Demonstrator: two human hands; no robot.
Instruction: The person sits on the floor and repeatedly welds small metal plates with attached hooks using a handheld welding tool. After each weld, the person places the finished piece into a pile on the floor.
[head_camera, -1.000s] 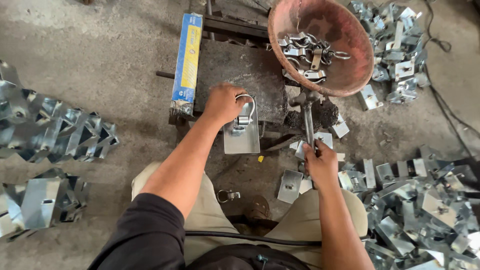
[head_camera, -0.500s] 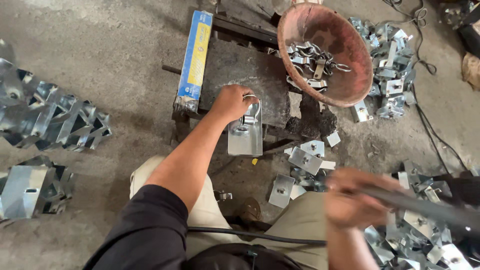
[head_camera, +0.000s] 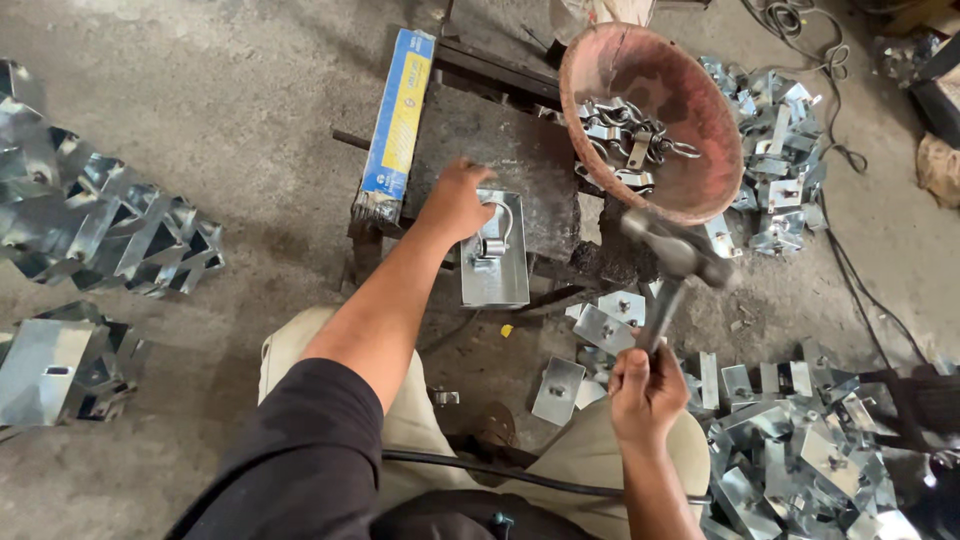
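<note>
The left hand (head_camera: 455, 200) pins a flat galvanised steel plate with U-clamp (head_camera: 493, 250) on the dark metal table (head_camera: 520, 160), fingers beside it. The right hand (head_camera: 645, 390), grip closed around a raised steel hammer (head_camera: 672, 255), risks striking those fingers.

Bright, smooth galvanised sheet-metal plate (head_camera: 494, 262) with a curved shiny metal clip (head_camera: 493, 238), lying on a dark, rough, matt steel block (head_camera: 520, 160). Hammer (head_camera: 672, 262): dull grey metal head, blurred, on a dark shaft. Bowl (head_camera: 690, 120): rust-brown, matt, pitted surface, holding glossy metal clips (head_camera: 625, 140). Long box (head_camera: 398, 125): blue and yellow printed card, worn at one end. Scattered sheet-metal pieces (head_camera: 800, 450): reflective, zinc-bright. Floor (head_camera: 220, 110): grey concrete, rough and dusty. Sleeve (head_camera: 300, 450): dark matt cloth.
</note>
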